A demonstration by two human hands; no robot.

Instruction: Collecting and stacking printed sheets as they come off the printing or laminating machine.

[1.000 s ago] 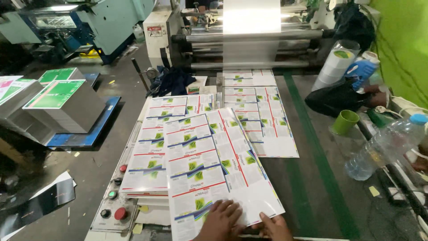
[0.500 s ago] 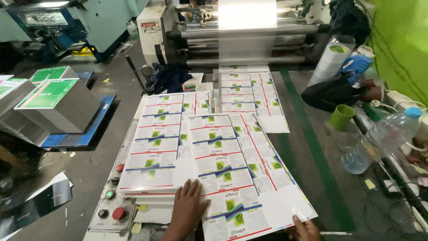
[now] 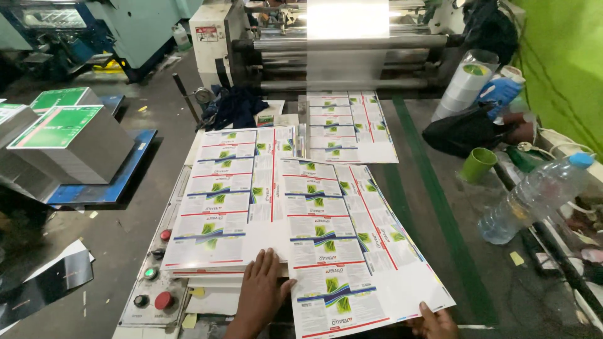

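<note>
Printed label sheet point(image 3: 352, 251), white with green-and-blue panels and red lines, is pressed under the left hand's point(image 3: 260, 292) flat, slightly spread fingers; its near corner is pinched by the right hand point(image 3: 433, 323).

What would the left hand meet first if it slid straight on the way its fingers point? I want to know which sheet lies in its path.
The left hand lies flat, fingers pointing away from the person. Straight on, it would likely ride onto the stack of printed sheets its fingertips already touch.
</note>
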